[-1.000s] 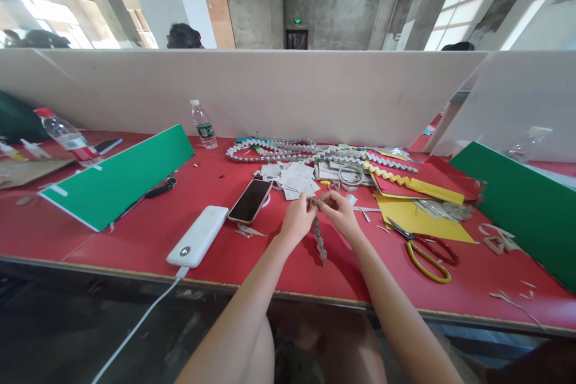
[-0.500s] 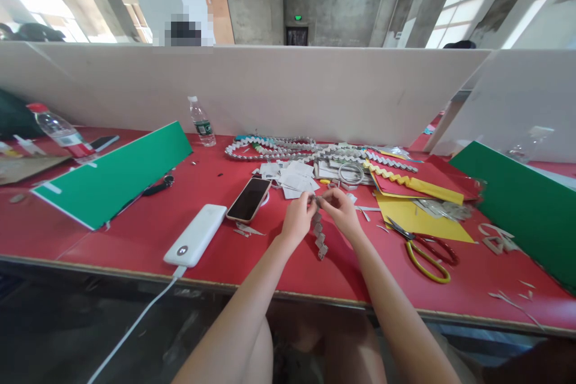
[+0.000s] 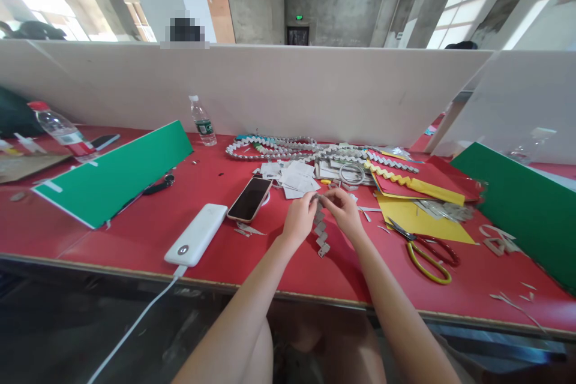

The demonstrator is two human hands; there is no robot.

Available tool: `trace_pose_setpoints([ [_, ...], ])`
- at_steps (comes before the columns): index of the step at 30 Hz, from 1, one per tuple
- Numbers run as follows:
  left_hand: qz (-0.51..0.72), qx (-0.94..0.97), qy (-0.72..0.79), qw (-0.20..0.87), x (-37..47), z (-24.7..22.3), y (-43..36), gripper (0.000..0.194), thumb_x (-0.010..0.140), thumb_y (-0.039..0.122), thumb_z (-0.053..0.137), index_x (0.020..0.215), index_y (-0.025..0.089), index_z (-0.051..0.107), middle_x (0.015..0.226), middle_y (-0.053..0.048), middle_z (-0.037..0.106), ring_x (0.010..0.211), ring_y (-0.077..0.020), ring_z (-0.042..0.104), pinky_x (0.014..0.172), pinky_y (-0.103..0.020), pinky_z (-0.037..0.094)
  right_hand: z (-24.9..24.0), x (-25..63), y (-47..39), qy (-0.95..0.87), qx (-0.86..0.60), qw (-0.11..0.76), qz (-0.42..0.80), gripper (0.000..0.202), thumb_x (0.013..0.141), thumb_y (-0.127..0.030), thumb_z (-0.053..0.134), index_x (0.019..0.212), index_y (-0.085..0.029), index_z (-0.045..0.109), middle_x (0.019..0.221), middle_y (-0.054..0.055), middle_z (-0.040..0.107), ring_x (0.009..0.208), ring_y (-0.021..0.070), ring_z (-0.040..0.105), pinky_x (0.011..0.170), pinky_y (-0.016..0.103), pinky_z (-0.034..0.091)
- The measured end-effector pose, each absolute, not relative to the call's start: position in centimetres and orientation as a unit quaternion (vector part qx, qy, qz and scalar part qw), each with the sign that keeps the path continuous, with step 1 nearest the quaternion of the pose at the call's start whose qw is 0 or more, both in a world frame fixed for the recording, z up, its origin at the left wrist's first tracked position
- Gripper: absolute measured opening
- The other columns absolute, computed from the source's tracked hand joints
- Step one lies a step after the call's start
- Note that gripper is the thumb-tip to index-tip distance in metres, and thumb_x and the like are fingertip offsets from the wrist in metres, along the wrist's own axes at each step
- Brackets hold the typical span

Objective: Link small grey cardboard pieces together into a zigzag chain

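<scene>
So far only a short length of folded paper chain [image 3: 321, 233] hangs from the two hands, a few zigzag links of grey-white paper. Judging by the long finished chains [image 3: 288, 149] heaped at the far side of the counter [image 3: 135, 234], this piece looks to be at an early stage, with many folds left before it would match them.

The left hand [image 3: 299, 220] and right hand [image 3: 346, 215] meet just beyond the near edge of the counter, to the right of the phone [image 3: 249, 199]. The fingers of both hands are closed in a pinch on the top end of the short chain, thumb tips nearly touching each other; exactly which strip each one grips is too small to tell.

The chain's long axis runs roughly up and down in the head view, slanting slightly to the right: its held end points away toward the pile of paper squares [image 3: 294, 179], and its free end points back toward the person, resting on or just above the red surface, which of the two I cannot tell.

Right of the phone and past the hands lie yellow sheets [image 3: 418, 219] and scissors [image 3: 425, 250]; left of the phone is a white power bank [image 3: 197, 235].
</scene>
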State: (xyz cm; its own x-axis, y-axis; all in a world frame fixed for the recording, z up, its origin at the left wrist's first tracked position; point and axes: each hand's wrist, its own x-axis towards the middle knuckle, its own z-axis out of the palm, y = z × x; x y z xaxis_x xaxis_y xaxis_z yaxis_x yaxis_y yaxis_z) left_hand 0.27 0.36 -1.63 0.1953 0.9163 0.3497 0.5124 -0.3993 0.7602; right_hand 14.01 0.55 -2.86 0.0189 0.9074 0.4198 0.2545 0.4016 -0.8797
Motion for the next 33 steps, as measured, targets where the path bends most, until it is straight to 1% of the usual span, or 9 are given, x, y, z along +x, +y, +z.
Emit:
trace_pose_setpoints([
  [4,0.429,0.72,0.478,0.264,0.2,-1.9,0.5,0.029,0.085,0.023,0.045,0.109,0.019,0.06,0.094,-0.01,0.068,0.085,-0.0228,0.063,0.075,-0.03,0.046,-2.8,14.0,0.5,-0.638,-0.462,0.551,0.274,0.016,0.079,-0.036,0.055,0.074,-0.021,0.059,0.072,0.002,0.055,0.065,0.0155,0.048,0.06,0.029,0.039],
  [8,0.446,0.701,0.469,0.298,0.3,-1.9,0.6,0.034,0.081,0.019,0.05,0.113,0.019,0.06,0.1,-0.01,0.068,0.088,-0.0232,0.063,0.081,-0.033,0.047,-2.7,14.1,0.5,-0.626,-0.468,0.557,0.281,0.017,0.078,-0.037,0.056,0.075,-0.021,0.06,0.073,0.002,0.055,0.065,0.016,0.049,0.058,0.029,0.04],
  [13,0.472,0.677,0.463,0.322,0.4,-1.4,0.4,0.034,0.077,0.013,0.053,0.11,0.016,0.063,0.111,-0.011,0.064,0.102,-0.0225,0.06,0.091,-0.033,0.045,-2.7,14.1,0.6,-0.647,-0.448,0.556,0.268,0.016,0.077,-0.035,0.058,0.07,-0.021,0.061,0.076,0.003,0.055,0.067,0.0161,0.051,0.06,0.03,0.042],
  [17,0.46,0.692,0.463,0.309,0.3,-1.0,0.2,0.035,0.078,0.009,0.05,0.11,0.015,0.063,0.111,-0.01,0.064,0.103,-0.02,0.059,0.093,-0.031,0.045,-2.5,14.2,0.6,-0.656,-0.443,0.556,0.255,0.014,0.076,-0.031,0.06,0.069,-0.02,0.062,0.079,0.004,0.057,0.069,0.0162,0.053,0.06,0.029,0.042],
  [23,0.458,0.72,0.443,0.277,0.0,-1.0,0.2,0.036,0.079,0.007,0.047,0.109,0.018,0.064,0.109,-0.007,0.065,0.101,-0.018,0.059,0.091,-0.03,0.045,-2.8,14.0,0.8,-0.661,-0.44,0.56,0.238,0.013,0.075,-0.03,0.061,0.066,-0.02,0.062,0.078,0.004,0.058,0.073,0.0172,0.054,0.064,0.03,0.043],
  [26,0.471,0.708,0.435,0.295,0.0,-1.0,0.4,0.035,0.079,0.007,0.047,0.108,0.018,0.064,0.109,-0.007,0.065,0.1,-0.0182,0.06,0.09,-0.03,0.046,-2.9,13.8,0.7,-0.618,-0.439,0.582,0.294,0.011,0.072,-0.031,0.064,0.072,-0.02,0.062,0.076,0.003,0.06,0.071,0.0169,0.056,0.065,0.03,0.045],
  [29,0.482,0.679,0.446,0.328,0.0,-0.8,0.5,0.034,0.078,0.007,0.048,0.106,0.017,0.065,0.109,-0.008,0.065,0.101,-0.0189,0.06,0.09,-0.031,0.046,-2.6,13.7,0.5,-0.569,-0.43,0.583,0.389,0.017,0.071,-0.033,0.065,0.082,-0.02,0.063,0.075,0.002,0.064,0.07,0.0171,0.059,0.065,0.03,0.047],
  [33,0.49,0.631,0.483,0.358,-0.1,-0.2,0.8,0.033,0.077,0.008,0.051,0.107,0.014,0.064,0.109,-0.01,0.065,0.1,-0.021,0.06,0.09,-0.034,0.046,-2.3,14.0,0.3,-0.552,-0.406,0.563,0.462,0.023,0.07,-0.032,0.065,0.09,-0.021,0.066,0.091,0.003,0.068,0.085,0.0193,0.062,0.073,0.03,0.048],
])
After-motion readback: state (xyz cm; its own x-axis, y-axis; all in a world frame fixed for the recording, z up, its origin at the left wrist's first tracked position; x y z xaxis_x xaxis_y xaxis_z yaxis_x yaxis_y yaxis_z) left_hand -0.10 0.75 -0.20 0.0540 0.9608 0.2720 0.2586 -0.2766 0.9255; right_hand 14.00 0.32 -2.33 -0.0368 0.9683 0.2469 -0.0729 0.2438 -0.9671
